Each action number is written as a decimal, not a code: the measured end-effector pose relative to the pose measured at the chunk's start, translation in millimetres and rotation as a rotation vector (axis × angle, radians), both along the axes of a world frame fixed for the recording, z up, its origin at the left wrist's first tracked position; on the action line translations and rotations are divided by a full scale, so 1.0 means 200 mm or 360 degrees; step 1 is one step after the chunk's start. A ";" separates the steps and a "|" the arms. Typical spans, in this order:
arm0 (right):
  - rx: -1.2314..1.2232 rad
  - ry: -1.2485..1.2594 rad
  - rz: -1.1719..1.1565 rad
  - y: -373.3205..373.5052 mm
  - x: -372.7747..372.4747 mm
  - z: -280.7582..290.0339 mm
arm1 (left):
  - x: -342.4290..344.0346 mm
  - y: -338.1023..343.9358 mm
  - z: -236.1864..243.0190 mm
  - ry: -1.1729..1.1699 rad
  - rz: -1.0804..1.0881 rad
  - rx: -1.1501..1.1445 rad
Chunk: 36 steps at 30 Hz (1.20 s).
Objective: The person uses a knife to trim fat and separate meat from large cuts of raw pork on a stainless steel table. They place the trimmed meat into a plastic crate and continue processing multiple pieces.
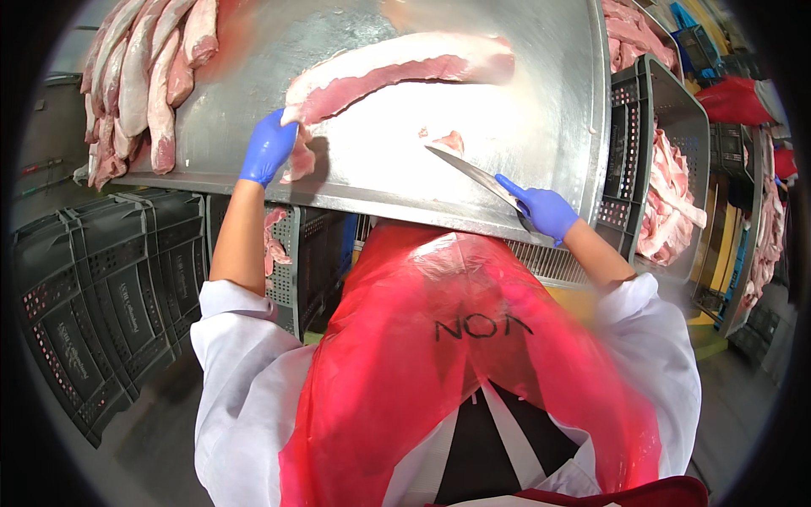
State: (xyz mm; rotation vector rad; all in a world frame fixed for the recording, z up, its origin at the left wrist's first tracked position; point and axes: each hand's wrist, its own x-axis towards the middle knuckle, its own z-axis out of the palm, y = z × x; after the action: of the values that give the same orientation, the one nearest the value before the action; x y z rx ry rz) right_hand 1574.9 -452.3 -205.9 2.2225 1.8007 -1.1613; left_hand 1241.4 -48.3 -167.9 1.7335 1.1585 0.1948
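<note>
A long strip of pork loin (397,72), pale fat along its far side and pink meat along the near side, lies curved across the steel worktable (549,144). My left hand (269,150), in a blue glove, is closed on its left end, where a small flap of meat (298,160) hangs toward the table's front edge. In my right hand (547,213), also blue-gloved, is a knife (475,173); its handle is mostly covered by the fingers. The blade points up and left, apart from the loin. Just beyond its tip lies a small meat scrap (452,141).
Several pork loins (135,84) are piled at the table's far left. A grey crate of trimmings (667,203) stands against the right side, and another holds meat (634,34) behind it. Dark crates (118,287) stand below left. A person's red sleeve (731,101) shows at far right.
</note>
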 end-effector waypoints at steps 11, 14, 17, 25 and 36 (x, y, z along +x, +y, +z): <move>0.0306 0.0473 -0.0874 -0.17 0.09 0.15 | 0.14 -0.35 0.06 -0.0771 0.0454 -0.0661; 0.0247 0.0430 -0.0892 -0.09 0.04 0.15 | -0.05 -0.63 -0.39 0.0159 0.0137 -0.0049; 0.0619 0.0560 -0.0678 -0.02 -0.10 0.09 | 0.02 -0.70 -0.34 -0.0033 -0.0204 0.1113; 0.0445 0.0316 -0.0430 0.37 -0.38 0.04 | 0.31 -0.61 -0.49 0.0183 -0.0889 0.1447; 0.0346 -0.0071 -0.0408 0.36 -0.29 -0.01 | 0.30 -0.67 -0.43 0.0253 -0.0987 0.0966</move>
State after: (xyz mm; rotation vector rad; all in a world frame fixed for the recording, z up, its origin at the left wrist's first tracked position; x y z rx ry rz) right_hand 1516.5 -380.3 -208.0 2.6444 1.7395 -0.9812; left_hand 1300.7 -181.5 -253.8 2.6014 0.6412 0.0231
